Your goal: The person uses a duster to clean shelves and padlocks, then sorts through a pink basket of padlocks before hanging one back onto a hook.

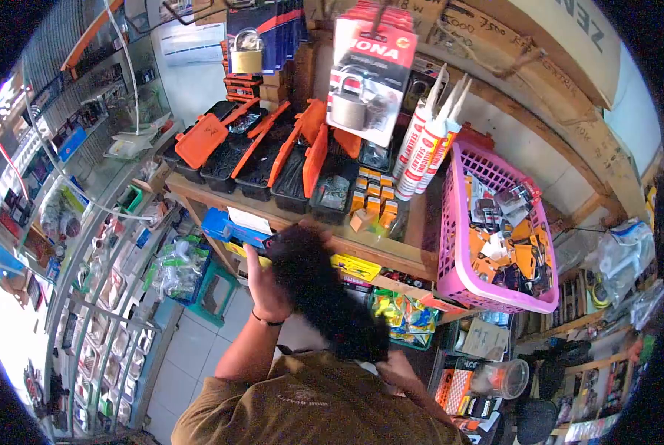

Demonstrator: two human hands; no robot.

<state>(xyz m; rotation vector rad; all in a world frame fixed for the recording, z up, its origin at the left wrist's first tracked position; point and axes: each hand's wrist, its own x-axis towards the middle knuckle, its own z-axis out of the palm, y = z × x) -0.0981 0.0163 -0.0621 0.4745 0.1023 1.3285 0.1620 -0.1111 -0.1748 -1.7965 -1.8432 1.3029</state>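
Note:
My left hand (267, 289) is raised beside a mass of dark hair (328, 293) in the middle of the head view. Its thumb points up near a blue box (232, 227) at the shelf edge. The other fingers are behind the hair, so any grip is hidden. A dark band circles that wrist. Lower right, my right hand (397, 371) is close against the hair's lower end, its fingers mostly covered. Below both hands spreads a brown printed shirt (295, 408). Whether either hand holds anything does not show.
Open black bins (254, 182) with orange lids line the wooden shelf. Carded padlocks (369, 89) hang above, near sealant tubes (428, 148). A pink basket (458, 245) of small packets stands right. Glass display shelves (102, 311) and a green stool (213, 297) are left.

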